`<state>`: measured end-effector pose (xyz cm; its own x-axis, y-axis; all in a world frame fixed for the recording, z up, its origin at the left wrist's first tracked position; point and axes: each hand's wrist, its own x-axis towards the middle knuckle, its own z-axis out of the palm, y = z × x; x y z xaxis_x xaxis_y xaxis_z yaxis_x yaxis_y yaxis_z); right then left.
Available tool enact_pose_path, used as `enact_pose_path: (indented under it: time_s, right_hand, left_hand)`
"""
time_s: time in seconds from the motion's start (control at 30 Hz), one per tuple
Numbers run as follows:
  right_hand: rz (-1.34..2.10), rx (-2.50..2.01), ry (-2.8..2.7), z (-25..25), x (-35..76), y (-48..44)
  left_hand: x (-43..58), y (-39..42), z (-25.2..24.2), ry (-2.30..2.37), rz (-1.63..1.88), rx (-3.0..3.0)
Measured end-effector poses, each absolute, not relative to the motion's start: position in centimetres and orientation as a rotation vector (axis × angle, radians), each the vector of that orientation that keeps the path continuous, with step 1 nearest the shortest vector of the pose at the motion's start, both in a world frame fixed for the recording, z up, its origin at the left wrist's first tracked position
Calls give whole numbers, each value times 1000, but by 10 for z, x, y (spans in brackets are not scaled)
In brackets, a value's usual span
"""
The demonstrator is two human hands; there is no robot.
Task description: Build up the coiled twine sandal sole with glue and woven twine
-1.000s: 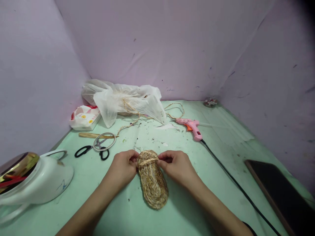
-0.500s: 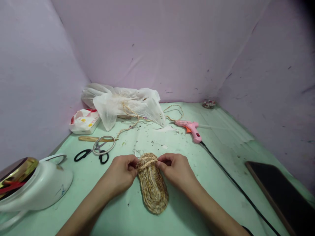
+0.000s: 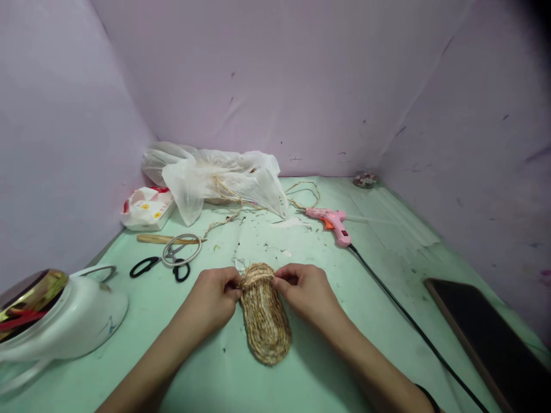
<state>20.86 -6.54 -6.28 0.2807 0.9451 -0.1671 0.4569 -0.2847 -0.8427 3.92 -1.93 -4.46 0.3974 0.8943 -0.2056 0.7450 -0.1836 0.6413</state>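
Note:
A small oval sole of coiled straw rope (image 3: 267,324), shaped like a slipper, lies lengthwise on the green table. Across its far end runs a straw cord (image 3: 259,278), lying close to the surface. On the left edge of that end, my left hand (image 3: 217,295) is closed in a pinch at the cord's side. Opposite it, my right hand (image 3: 303,289) pinches the cord's right end between thumb and forefinger. The fingertips partly hide both ends of the cord.
A pink glue gun (image 3: 331,222) with a black cable lies back right, and a phone (image 3: 486,338) front right. Scissors (image 3: 181,269), a metal ring (image 3: 199,252) and a wooden stick (image 3: 155,238) lie left. Behind are a plastic bag (image 3: 241,172) and white box (image 3: 148,207); a white lamp-like object (image 3: 86,321) stands front left.
The straw cord sits flatter against the sole. The sole has shifted slightly away from me, and my right hand has moved a little toward its far end.

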Motion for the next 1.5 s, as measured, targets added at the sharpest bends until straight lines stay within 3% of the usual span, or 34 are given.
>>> enact_pose_path:
  time_s: [0.6, 0.87, 1.13, 1.5]
  right_hand:
    - [896, -1846, -1335, -64, 208, -64]
    - [1041, -1786, -1262, -72, 202, -77]
    - [796, -1871, -1460, -69, 209, -71]
    - [730, -1790, -1455, -69, 209, -67]
  left_hand:
    - [43, -23, -43, 1395, 350, 2103]
    - [35, -37, -60, 1418, 431, 2043]
    - [46, -23, -58, 1409, 469, 2091]
    - [44, -26, -55, 1330, 560, 2226]
